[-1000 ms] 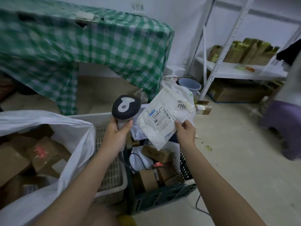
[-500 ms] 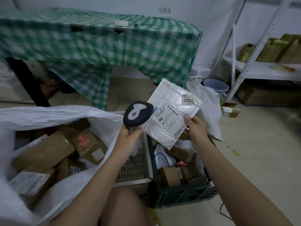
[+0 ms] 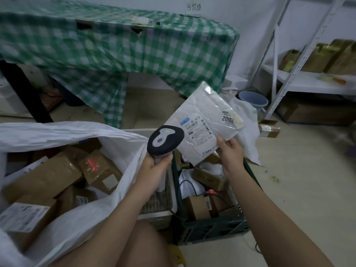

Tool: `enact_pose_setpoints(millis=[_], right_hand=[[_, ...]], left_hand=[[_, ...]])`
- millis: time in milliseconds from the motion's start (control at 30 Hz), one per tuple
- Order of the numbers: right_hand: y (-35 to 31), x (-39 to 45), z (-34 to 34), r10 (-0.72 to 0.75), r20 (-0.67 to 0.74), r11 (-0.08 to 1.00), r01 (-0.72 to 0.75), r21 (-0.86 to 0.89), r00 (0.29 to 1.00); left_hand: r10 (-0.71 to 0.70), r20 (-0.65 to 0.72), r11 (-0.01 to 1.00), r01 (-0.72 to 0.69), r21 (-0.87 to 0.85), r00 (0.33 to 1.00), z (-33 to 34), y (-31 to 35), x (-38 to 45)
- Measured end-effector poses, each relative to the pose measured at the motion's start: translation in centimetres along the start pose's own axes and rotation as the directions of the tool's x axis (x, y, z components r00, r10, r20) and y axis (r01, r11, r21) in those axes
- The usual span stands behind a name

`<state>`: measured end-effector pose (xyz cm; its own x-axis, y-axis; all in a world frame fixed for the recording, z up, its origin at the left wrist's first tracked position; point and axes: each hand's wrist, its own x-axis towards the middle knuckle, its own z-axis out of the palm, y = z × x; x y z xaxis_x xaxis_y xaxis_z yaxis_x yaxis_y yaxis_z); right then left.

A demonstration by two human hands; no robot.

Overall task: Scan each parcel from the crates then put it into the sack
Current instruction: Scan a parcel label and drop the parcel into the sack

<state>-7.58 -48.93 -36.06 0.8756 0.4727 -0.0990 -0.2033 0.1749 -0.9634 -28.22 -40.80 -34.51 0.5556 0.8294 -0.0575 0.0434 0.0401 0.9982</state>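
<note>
The white padded parcel is held up in the air above the dark green crate, its printed label facing the camera, pinched at its lower right corner by the right hand with thumb on the front and fingers behind. The left hand is wrapped round the handle of the scanner, whose head sits just beside the label's left edge. A corner pinch on a soft, floppy mailer is a weak hold, so the parcel could sag or twist and the barcode might not read; it could also slip back among the cardboard boxes in the crate. The white sack gapes open at the left, near the left forearm, already holding boxes; a careless toss could catch its rim and land the parcel in the pale basket between sack and crate.
</note>
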Motion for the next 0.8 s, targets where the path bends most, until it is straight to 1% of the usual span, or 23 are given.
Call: enact_pose_setpoints(millis=[67,133,167,267,367,433,500,567,633,700,800], right_hand=[[0.4,0.0,0.2,0.038,-0.063,0.997,-0.034,0.064,0.997],[0.9,-0.3,0.4,0.066,-0.092,0.994,-0.057,0.095,0.994],[1.0,-0.6,0.4,0.079,-0.072,0.991,-0.071,0.112,0.994],[0.8,-2.0,0.1,0.117,0.048,0.974,-0.125,0.192,0.992],[0.6,-3.3,-1.8,0.115,0.084,0.971,-0.130,0.201,0.990],[0.7,-3.9,-3.1,0.115,0.136,0.968,-0.142,0.208,0.984],[0.8,-4.5,-3.8,0.136,0.186,0.959,-0.177,0.224,0.973],[0.7,-5.0,-4.2,0.152,0.207,0.954,-0.198,0.226,0.967],[0.4,-5.0,-5.1,0.143,0.187,0.956,-0.185,0.230,0.972],[-0.5,-4.4,-6.4,0.104,0.131,0.963,-0.133,0.237,0.986],[-2.9,-3.1,-8.0,0.041,0.087,0.985,-0.055,0.164,0.995]], left_hand=[[-0.020,0.003,0.999,0.020,-0.034,1.000,0.6,0.2,0.1],[-0.040,0.009,0.997,0.040,-0.066,0.999,1.2,0.5,0.3],[-0.049,0.009,0.996,0.049,-0.075,0.999,1.5,0.6,0.3],[-0.060,-0.040,0.996,0.057,-0.074,0.997,1.9,0.8,0.7],[-0.107,-0.095,0.989,0.096,-0.111,0.990,2.1,0.9,1.6],[-0.145,-0.146,0.983,0.126,-0.130,0.979,2.5,0.9,2.3],[-0.178,-0.201,0.980,0.155,-0.125,0.963,3.1,0.7,3.0],[-0.202,-0.232,0.978,0.185,-0.092,0.952,3.8,0.3,3.4],[-0.202,-0.247,0.979,0.192,-0.065,0.948,4.2,-0.1,3.8],[-0.169,-0.258,0.986,0.162,-0.049,0.951,4.5,-0.2,3.9],[-0.134,-0.257,0.991,0.130,-0.034,0.957,4.5,0.6,3.4]])
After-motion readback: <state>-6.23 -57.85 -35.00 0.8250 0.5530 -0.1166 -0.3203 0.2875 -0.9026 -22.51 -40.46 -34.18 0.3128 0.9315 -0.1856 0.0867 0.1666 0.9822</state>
